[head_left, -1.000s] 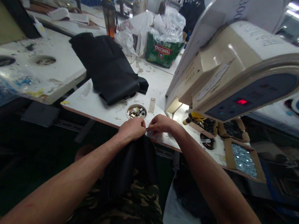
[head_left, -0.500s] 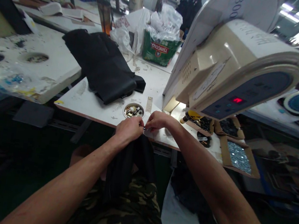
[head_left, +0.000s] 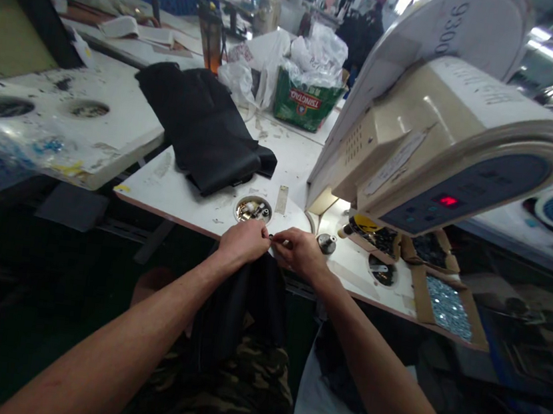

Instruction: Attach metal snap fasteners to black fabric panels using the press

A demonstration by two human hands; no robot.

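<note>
At the front edge of the white table, my left hand (head_left: 246, 239) is closed on a piece of black fabric (head_left: 266, 293) that hangs over my lap. My right hand (head_left: 300, 250) meets it fingertip to fingertip in a pinch. A tiny dark piece shows between the fingertips; it is too small to name, and the fingers partly hide it. Just beyond the left hand, a round hole (head_left: 245, 201) in the table holds small metal parts. To the right of my right hand stands a small metal post (head_left: 326, 243), below the head of a cream-coloured machine (head_left: 447, 134).
Folded black material (head_left: 210, 128) lies on the table at the left. Behind it stands a green box (head_left: 302, 103) stuffed with plastic bags. Cardboard trays hold dark parts and silvery parts (head_left: 447, 307) at the right. A second table (head_left: 130, 125) adjoins on the left.
My right hand has turned and shifted slightly right and down, uncovering the metal post. The fingertips of both hands stay together. The whole view has shifted a little.
</note>
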